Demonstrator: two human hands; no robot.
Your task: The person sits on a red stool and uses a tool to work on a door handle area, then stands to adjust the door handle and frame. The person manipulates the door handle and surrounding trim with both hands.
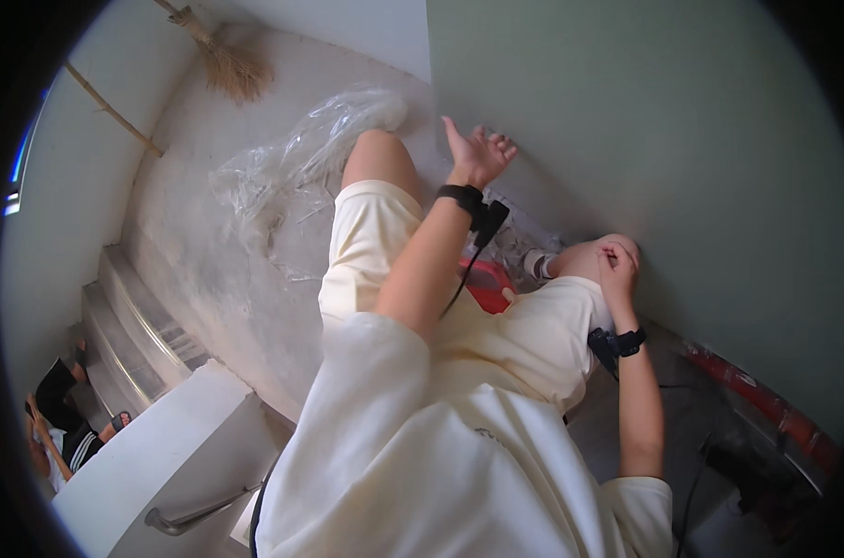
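- Head view: the left hand [479, 153] is raised with its fingers spread loose, grasping nothing, just beside the lower edge of the pale green wall panel [645, 139]; whether the fingertips touch the panel I cannot tell.
- The right hand [617, 270] is curled with its fingers bent, resting on the right knee [585, 256] close against the same panel; nothing shows inside its grip.
- Both wrists carry black straps; a black cable [468, 265] hangs from the left one.
- A red object [485, 282] shows between the thighs, mostly hidden by the cream shorts.
- Left of the left knee [377, 158] lies crumpled clear plastic sheeting [296, 163] on the concrete floor [227, 298], with bare floor around it.
- A broom [229, 65] leans at the far wall.
- Steps [134, 339] drop away at lower left beside a white ledge [162, 446].
- A red pipe [761, 400] runs along the panel's base at right.
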